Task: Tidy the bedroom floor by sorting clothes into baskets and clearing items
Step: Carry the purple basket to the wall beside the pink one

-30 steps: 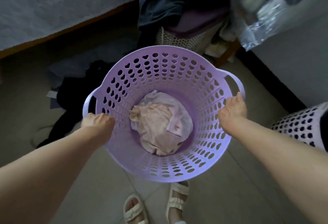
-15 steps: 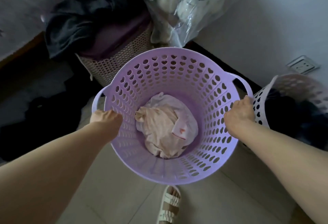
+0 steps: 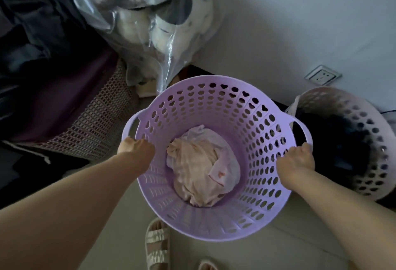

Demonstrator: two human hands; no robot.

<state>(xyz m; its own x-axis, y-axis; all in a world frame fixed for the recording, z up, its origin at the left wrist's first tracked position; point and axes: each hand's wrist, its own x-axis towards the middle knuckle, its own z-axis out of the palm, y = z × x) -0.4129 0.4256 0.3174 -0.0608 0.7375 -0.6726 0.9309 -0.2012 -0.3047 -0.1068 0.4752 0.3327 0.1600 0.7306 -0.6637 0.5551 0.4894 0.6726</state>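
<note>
I hold a round purple basket (image 3: 214,96) with heart-shaped holes in front of me, above the floor. My left hand (image 3: 135,147) grips its rim near the left handle. My right hand (image 3: 296,160) grips the rim near the right handle. A crumpled pale pink and white garment (image 3: 199,175) lies in the bottom of the basket.
A white perforated basket (image 3: 364,124) with dark clothes stands at the right by the wall. A woven hamper (image 3: 96,126) piled with dark clothes is at the left. Behind it is a clear plastic bag (image 3: 154,29) of soft items. A wall socket (image 3: 322,76) sits low on the wall. My sandalled feet (image 3: 157,246) are below.
I have carried the purple basket to the right, towards the wall. The white basket and socket have come further into view, and the dark clothes on the floor have slid out left.
</note>
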